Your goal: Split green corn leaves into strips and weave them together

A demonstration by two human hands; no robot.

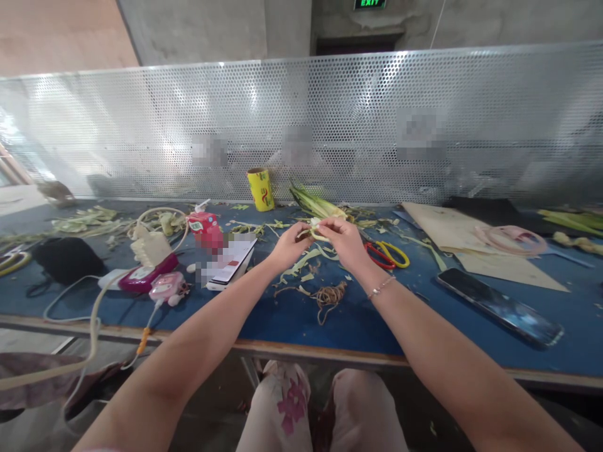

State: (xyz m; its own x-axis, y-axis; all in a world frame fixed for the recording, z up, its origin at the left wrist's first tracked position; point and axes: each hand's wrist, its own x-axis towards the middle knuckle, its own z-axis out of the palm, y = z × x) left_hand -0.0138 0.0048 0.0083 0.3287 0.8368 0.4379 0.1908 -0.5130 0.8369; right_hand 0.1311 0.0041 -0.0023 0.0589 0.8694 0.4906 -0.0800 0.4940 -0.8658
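Near the middle of the table, my left hand (291, 245) and my right hand (345, 243) come close together. Between their closed fingers is a pale green-white plant stalk (320, 236), pinched from both sides; its exact kind does not show. Just behind the fingers, a bunch of long green leaves (315, 202) with a pale base lies on the table. Beside my right wrist are scissors (387, 255) with one red and one yellow handle. Torn leaf strips (306, 263) lie under the hands, and a tangle of brown twine (330, 296) sits nearer to me.
A phone (499, 307) and cardboard (447, 232) lie on the right. To the left are a white-edged device (233, 263), a red drink carton (205, 230), a power strip (147, 274) with cables and a black pouch (68, 258). A yellow tube (260, 189) stands before the perforated metal screen (348, 125).
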